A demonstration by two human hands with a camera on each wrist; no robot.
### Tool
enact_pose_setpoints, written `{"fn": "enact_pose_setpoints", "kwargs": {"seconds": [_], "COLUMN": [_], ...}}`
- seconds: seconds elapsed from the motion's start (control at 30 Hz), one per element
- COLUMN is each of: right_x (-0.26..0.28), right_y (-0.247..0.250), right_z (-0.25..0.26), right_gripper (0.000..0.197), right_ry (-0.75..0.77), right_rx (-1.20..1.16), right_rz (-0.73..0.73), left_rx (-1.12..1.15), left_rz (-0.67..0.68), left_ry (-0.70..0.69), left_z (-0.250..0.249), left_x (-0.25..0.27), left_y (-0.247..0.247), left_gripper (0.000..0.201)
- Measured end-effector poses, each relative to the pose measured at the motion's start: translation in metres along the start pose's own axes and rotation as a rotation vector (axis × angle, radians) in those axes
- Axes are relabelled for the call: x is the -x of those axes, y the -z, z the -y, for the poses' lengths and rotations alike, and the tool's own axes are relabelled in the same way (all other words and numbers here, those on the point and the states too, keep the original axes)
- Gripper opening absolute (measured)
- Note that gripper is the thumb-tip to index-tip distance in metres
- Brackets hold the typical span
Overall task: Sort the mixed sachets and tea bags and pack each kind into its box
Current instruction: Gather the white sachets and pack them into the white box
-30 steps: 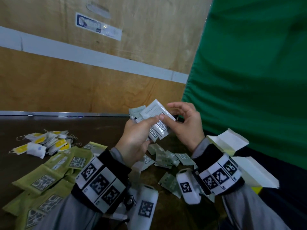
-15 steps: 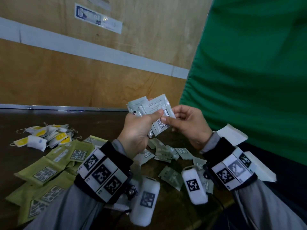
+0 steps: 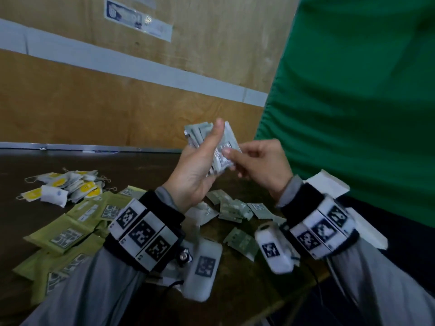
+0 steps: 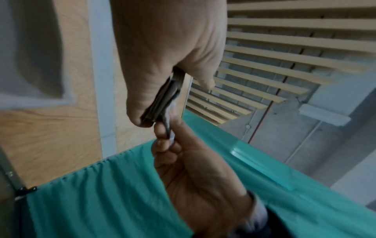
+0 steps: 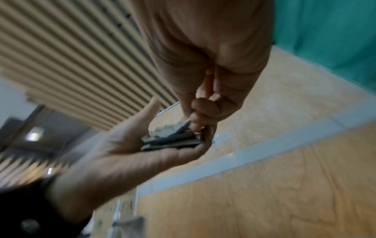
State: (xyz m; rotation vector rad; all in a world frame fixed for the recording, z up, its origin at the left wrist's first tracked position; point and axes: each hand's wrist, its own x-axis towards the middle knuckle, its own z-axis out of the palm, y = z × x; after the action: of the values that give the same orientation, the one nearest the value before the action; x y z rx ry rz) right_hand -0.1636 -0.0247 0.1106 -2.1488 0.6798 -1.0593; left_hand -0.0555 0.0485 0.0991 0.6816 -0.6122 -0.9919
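A stack of grey-silver sachets (image 3: 226, 142) is held upright above the table in my left hand (image 3: 213, 140), thumb up along its front. My right hand (image 3: 231, 160) pinches the lower edge of the front sachet. The left wrist view shows the stack (image 4: 164, 99) edge-on in my left hand (image 4: 154, 103), with my right hand (image 4: 168, 136) pinching from below. The right wrist view shows the stack (image 5: 173, 140) lying on the left palm. More grey sachets (image 3: 235, 208) lie loose on the table below. An open white box (image 3: 329, 184) sits behind my right wrist.
Green sachets (image 3: 68, 231) lie heaped at the left front of the dark table (image 3: 70, 161). White tea bags with yellow tags (image 3: 63, 187) are piled behind them. A wooden panel wall stands at the back, and a green curtain (image 3: 353, 102) hangs at the right.
Both hands have lifted the stack slightly. My left thumb has slid up from the front of the stack to its top, and my right fingers now pinch lower on the front sachet.
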Motion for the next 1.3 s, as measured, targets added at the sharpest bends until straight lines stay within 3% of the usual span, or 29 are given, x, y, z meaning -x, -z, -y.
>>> {"fn": "enact_pose_setpoints", "kwargs": {"seconds": [0.07, 0.13, 0.3, 0.4, 0.5, 0.53, 0.63, 0.8, 0.9, 1.0, 1.1, 1.2, 1.3], "right_x": [-0.006, -0.012, -0.027, -0.031, -0.037, -0.039, -0.046, -0.053, -0.047, -0.045, -0.042, -0.033, -0.025], "right_y": [-0.002, -0.001, 0.002, -0.002, -0.017, -0.023, -0.033, -0.042, -0.044, -0.033, -0.008, 0.013, 0.016], "right_z": [0.004, 0.007, -0.015, -0.052, -0.094, -0.104, -0.119, -0.122, -0.129, -0.136, -0.127, -0.106, -0.077], "right_gripper": [0.033, 0.029, 0.018, 0.02, 0.065, 0.081, 0.101, 0.08, 0.074, 0.052, 0.027, 0.014, 0.014], "right_ry": [0.085, 0.133, 0.051, -0.213, -0.42, -0.481, -0.569, -0.518, -0.542, -0.544, -0.487, -0.401, -0.23], "right_rx": [0.249, 0.408, 0.492, 0.623, 0.921, 0.97, 0.97, 0.984, 1.004, 0.857, 0.418, -0.103, -0.275], "right_rz": [-0.025, -0.043, -0.056, 0.258, 0.75, 0.855, 0.963, 0.968, 0.917, 0.719, 0.41, 0.111, -0.076], "left_rx": [-0.002, -0.015, -0.002, 0.018, -0.018, -0.026, -0.041, -0.031, -0.028, -0.022, -0.019, -0.078, -0.157], "left_rz": [-0.069, -0.151, -0.201, -0.204, -0.264, -0.28, -0.272, -0.272, -0.281, -0.281, -0.28, -0.271, -0.244], "left_ry": [-0.047, -0.011, 0.055, 0.046, 0.05, 0.058, 0.1, 0.103, 0.103, 0.11, 0.134, 0.168, 0.184], "left_z": [0.003, 0.001, -0.007, -0.01, -0.008, -0.008, -0.007, -0.009, -0.011, -0.012, -0.011, -0.006, 0.004], "left_x": [-0.002, -0.007, -0.015, -0.015, -0.015, -0.015, -0.014, -0.014, -0.014, -0.014, -0.014, -0.015, -0.014], "left_y": [0.002, 0.007, 0.018, 0.019, 0.018, 0.017, 0.017, 0.018, 0.019, 0.02, 0.02, 0.017, 0.014], "left_gripper": [0.023, 0.024, 0.023, 0.022, 0.018, 0.017, 0.019, 0.025, 0.026, 0.022, 0.018, 0.018, 0.026]}}
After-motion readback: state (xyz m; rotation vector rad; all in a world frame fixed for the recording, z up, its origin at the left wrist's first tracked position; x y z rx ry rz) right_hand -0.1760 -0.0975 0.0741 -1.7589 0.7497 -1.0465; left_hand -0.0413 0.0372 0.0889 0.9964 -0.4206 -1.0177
